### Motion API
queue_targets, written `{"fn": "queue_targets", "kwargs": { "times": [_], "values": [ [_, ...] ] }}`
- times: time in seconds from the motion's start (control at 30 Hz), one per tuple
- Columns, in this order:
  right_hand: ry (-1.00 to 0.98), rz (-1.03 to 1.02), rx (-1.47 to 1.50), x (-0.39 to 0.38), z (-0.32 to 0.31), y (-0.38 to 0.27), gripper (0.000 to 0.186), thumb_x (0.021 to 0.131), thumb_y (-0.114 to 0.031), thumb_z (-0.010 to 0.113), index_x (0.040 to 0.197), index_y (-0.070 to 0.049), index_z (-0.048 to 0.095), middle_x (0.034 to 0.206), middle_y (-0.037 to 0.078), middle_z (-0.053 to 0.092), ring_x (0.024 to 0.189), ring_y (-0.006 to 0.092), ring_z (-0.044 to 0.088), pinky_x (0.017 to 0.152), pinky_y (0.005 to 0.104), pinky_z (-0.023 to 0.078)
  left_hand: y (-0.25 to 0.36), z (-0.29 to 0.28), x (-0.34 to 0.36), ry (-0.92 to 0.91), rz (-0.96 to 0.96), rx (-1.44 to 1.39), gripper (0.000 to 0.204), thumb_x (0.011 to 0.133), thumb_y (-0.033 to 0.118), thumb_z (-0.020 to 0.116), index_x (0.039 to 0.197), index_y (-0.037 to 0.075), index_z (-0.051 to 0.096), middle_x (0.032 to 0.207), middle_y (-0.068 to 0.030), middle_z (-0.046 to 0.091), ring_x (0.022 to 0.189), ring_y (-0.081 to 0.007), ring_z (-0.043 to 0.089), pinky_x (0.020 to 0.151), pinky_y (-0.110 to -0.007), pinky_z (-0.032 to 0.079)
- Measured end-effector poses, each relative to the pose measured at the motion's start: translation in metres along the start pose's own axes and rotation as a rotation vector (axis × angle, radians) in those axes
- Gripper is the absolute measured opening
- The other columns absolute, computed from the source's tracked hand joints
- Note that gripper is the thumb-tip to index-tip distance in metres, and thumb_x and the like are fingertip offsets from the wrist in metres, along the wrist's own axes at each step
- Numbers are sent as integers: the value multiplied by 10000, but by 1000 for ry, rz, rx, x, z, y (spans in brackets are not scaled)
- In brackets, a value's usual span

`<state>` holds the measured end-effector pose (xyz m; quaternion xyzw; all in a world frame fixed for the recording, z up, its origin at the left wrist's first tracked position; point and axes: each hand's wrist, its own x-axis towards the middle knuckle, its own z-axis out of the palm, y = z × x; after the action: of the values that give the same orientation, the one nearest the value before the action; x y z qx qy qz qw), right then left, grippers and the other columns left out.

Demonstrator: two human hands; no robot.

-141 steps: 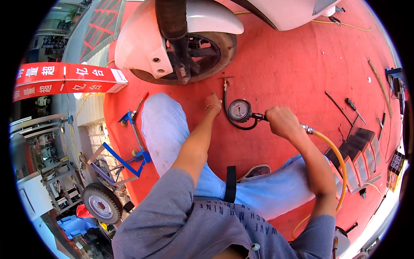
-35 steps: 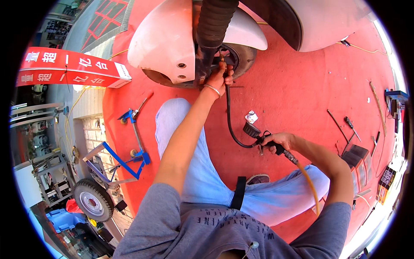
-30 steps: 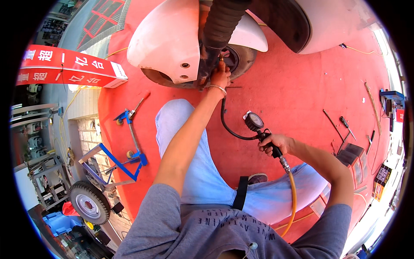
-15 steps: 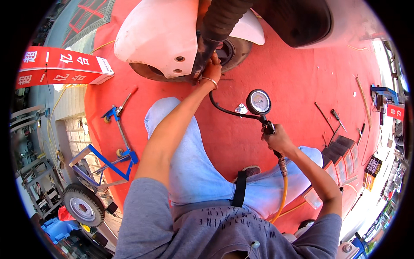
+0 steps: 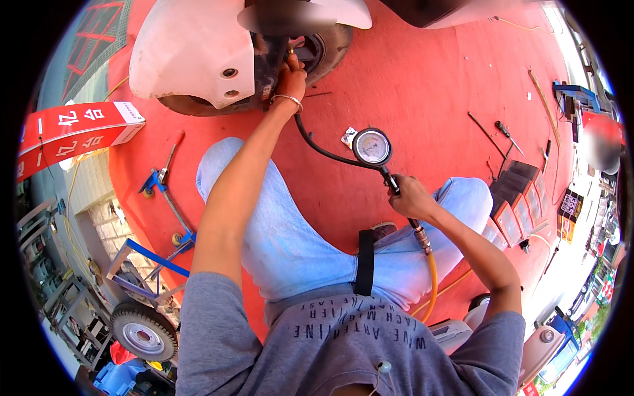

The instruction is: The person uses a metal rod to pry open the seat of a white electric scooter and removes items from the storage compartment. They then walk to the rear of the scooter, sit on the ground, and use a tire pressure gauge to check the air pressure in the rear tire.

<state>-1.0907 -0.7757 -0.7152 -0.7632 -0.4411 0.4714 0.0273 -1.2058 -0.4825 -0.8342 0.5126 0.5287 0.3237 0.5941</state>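
Observation:
My right hand point(image 5: 411, 198) is closed round the black handle of a tire inflator, whose round dial gauge point(image 5: 372, 146) faces up above it. From the gauge a black hose point(image 5: 323, 153) curves left to my left wrist. My left hand point(image 5: 290, 80) reaches to the wheel point(image 5: 322, 56) under a white fender point(image 5: 191, 53), fingers pinched together at the hose end. A small brass-coloured piece shows just past the fingertips. Most of the hose end and the tire valve are hidden. An orange air hose point(image 5: 432, 284) runs down from the inflator's brass coupling point(image 5: 423, 241).
On the red floor mat point(image 5: 422, 99), a blue wheeled frame point(image 5: 173, 214) lies to the left and a spare wheel point(image 5: 143, 336) below it. A red box point(image 5: 86, 135) stands at far left. Boxes point(image 5: 518, 191), a screwdriver point(image 5: 508, 135) and thin rods lie right.
The whole view has shifted, so the vehicle and floor things sit further left. Both hands keep their holds, the left at the wheel and the right on the inflator.

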Motion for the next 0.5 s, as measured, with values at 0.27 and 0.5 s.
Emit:
{"fn": "queue_targets", "kwargs": {
  "times": [0.27,0.5],
  "values": [
    [112,50,318,7,31,9,178,757,-52,527,906,45,528,674,146,532,675,198,541,618,352,436,0,3,4,0,-40,-53,420,844,498,489,793,81,490,508,21,429,336,-92,357,315,-234,234],
    [142,137,247,0,29,-8,213,753,-152,578,838,42,558,762,267,579,771,415,571,663,448,447,6,7,-2,41,6,-13,402,852,479,482,775,85,490,515,18,418,354,-98,364,328,-236,241]
  ]
}}
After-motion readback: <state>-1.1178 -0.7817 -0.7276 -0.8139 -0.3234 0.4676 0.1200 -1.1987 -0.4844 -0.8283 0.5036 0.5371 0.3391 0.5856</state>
